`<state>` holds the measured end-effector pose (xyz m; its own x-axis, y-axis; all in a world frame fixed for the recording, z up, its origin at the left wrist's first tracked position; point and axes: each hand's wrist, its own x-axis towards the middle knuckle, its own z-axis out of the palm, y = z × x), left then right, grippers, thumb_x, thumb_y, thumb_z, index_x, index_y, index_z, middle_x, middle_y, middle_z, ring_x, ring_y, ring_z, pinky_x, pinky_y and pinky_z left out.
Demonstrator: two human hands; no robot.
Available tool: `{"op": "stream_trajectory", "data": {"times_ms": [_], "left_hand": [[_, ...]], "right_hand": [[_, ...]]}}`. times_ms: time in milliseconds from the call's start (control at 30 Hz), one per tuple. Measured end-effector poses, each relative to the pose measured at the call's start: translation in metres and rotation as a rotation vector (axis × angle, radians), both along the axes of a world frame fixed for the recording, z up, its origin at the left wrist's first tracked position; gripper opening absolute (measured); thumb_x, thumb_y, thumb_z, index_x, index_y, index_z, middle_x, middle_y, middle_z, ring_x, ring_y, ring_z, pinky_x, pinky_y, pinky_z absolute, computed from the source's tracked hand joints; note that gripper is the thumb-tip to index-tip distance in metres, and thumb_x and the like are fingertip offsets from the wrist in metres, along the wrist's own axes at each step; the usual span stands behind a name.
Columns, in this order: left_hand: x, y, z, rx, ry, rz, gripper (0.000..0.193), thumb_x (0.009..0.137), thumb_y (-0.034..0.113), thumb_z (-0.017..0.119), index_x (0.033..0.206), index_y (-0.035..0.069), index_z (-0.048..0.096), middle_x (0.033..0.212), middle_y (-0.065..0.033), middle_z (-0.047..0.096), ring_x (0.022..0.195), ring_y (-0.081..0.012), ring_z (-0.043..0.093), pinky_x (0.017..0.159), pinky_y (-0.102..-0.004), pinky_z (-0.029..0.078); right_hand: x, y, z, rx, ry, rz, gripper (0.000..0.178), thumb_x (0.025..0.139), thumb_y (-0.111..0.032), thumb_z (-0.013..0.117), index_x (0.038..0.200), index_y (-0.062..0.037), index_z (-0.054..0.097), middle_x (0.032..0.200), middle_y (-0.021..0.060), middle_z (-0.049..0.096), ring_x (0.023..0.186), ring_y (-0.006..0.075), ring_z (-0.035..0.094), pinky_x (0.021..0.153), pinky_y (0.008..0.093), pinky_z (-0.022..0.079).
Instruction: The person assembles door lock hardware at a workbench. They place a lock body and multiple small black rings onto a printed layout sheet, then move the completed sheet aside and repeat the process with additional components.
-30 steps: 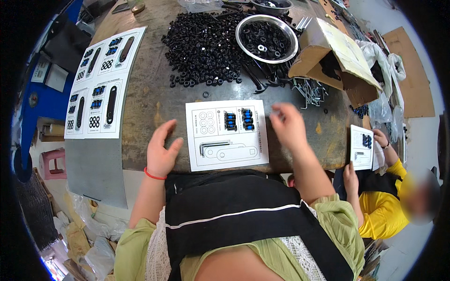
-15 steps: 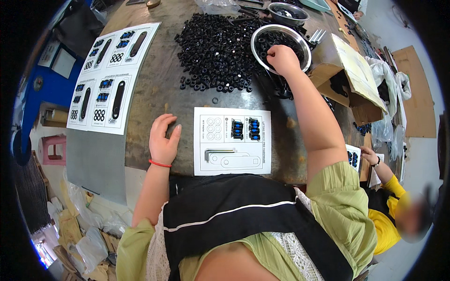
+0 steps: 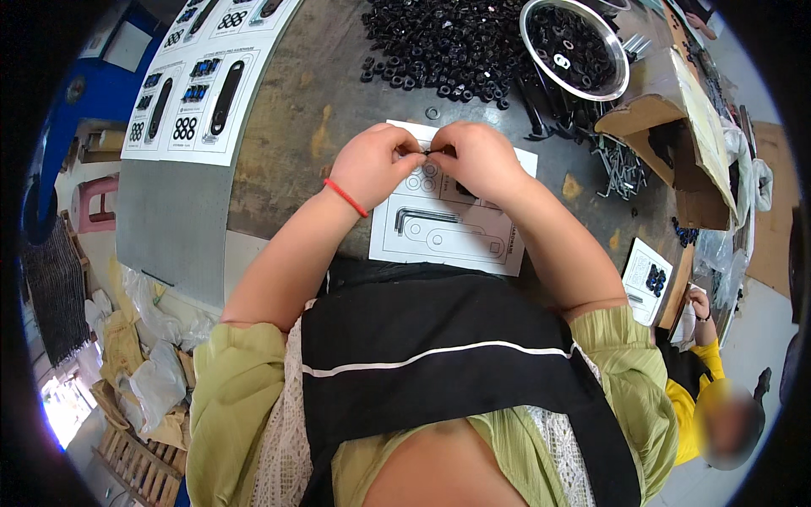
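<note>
Your worktable fills the upper half of the view, dark and scuffed. At 12 o'clock sits the heap of black rings; at 1 o'clock, the steel bowl with more rings inside. At 2 o'clock there's an open cardboard box, and loose metal hex keys lie just beside it. At 10 to 11 o'clock lie the filled template sheets, parts already set on them. Dead centre is the white template card, a hex key lying on its outline.

Your left hand and right hand meet over the card's top edge, fingertips touching. Both are closed in a pinch on one small black part between them; too small to tell its kind. A red band circles your left wrist. At 4 o'clock a co-worker's hand rests by another card.
</note>
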<state>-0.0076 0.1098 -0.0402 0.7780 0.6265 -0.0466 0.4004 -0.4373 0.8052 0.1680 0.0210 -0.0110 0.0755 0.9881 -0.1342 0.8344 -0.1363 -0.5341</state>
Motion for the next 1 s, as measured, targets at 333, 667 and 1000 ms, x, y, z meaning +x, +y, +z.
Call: {"op": "stream_trajectory", "data": {"times_ms": [333,667,1000], "left_hand": [[-0.007,0.005,-0.004,-0.048,0.042,0.220,0.022,0.087,0.025,0.068,0.091,0.003,0.070,0.087,-0.0137,0.068,0.077,-0.0291,0.065,0.071,-0.0392,0.051],[-0.023,-0.009,0.010,0.070,0.194,0.090,0.022,0.079,0.025,0.075,0.083,0.004,0.070,0.070,-0.0078,0.060,0.063,-0.0210,0.057,0.060,-0.0337,0.046],[-0.024,-0.005,-0.001,0.221,0.062,-0.005,0.027,0.079,0.020,0.075,0.104,0.014,0.071,0.077,-0.0053,0.055,0.069,-0.0222,0.057,0.063,-0.0345,0.047]], "right_hand": [[-0.008,-0.012,0.017,-0.197,-0.078,-0.087,0.021,0.086,-0.027,0.063,0.093,-0.0097,0.073,0.091,0.0108,0.070,0.087,0.0322,0.067,0.077,0.0437,0.053],[-0.024,-0.010,-0.001,0.001,-0.158,-0.061,0.022,0.084,-0.024,0.068,0.100,-0.0101,0.069,0.091,0.0100,0.071,0.084,0.0312,0.068,0.074,0.0418,0.053],[-0.022,-0.008,0.014,-0.080,-0.159,-0.109,0.022,0.082,-0.025,0.068,0.094,-0.0075,0.068,0.092,0.0113,0.070,0.085,0.0315,0.068,0.072,0.0445,0.054]]}}
